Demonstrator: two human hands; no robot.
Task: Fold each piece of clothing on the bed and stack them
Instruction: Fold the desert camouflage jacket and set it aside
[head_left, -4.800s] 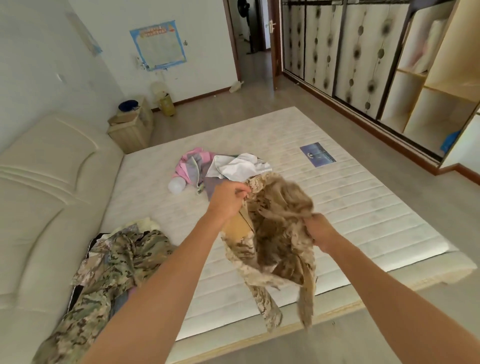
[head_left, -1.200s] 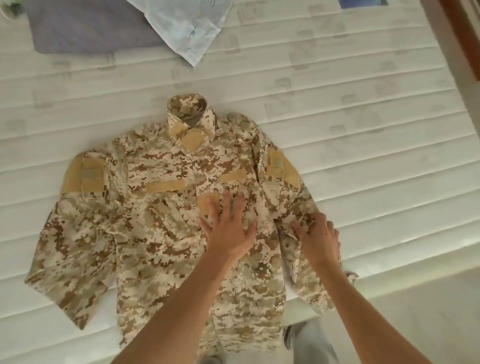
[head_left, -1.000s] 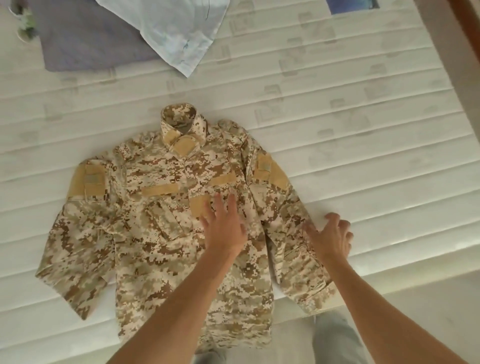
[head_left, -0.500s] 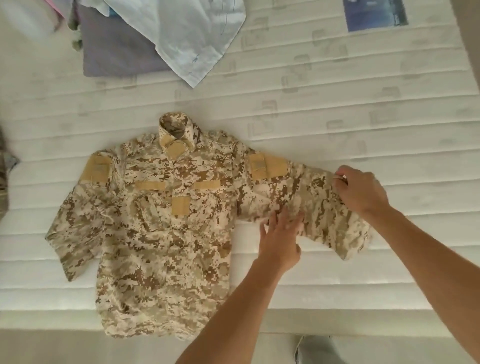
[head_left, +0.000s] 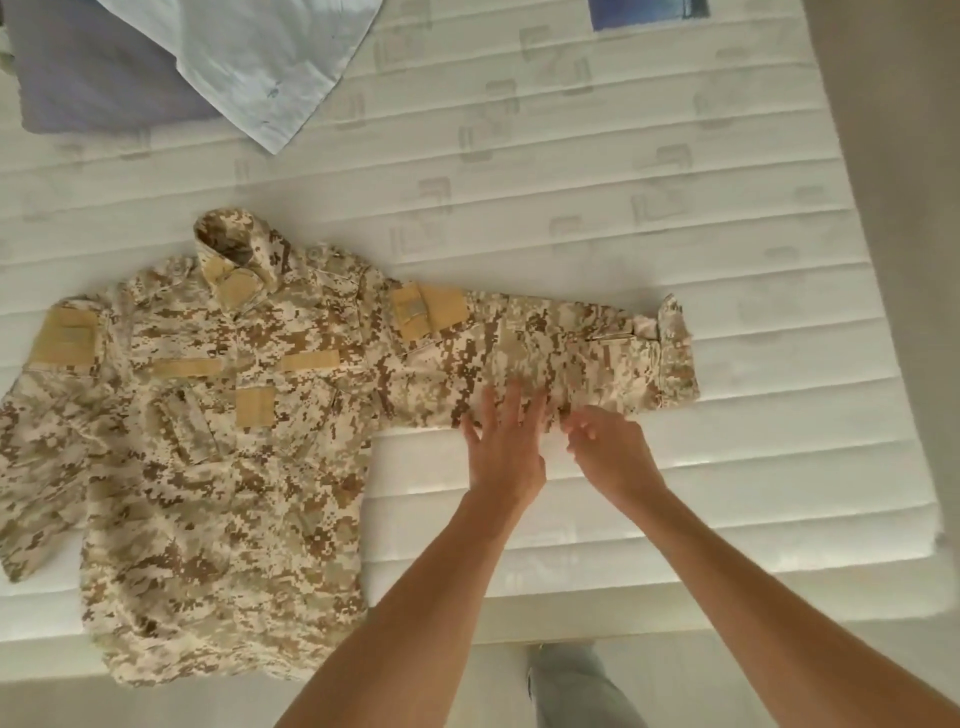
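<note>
Operator: two bare forearms, no sleeves.
The left hand (head_left: 506, 457) and right hand (head_left: 613, 457) carry no gloves, rings or watch. One trouser leg (head_left: 569, 686) of light grey-blue fabric shows below.

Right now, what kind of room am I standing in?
Most likely a bedroom. A bare quilted mattress fills the view, a camouflage jacket is spread flat on it, and more clothes lie at its far edge.
</note>
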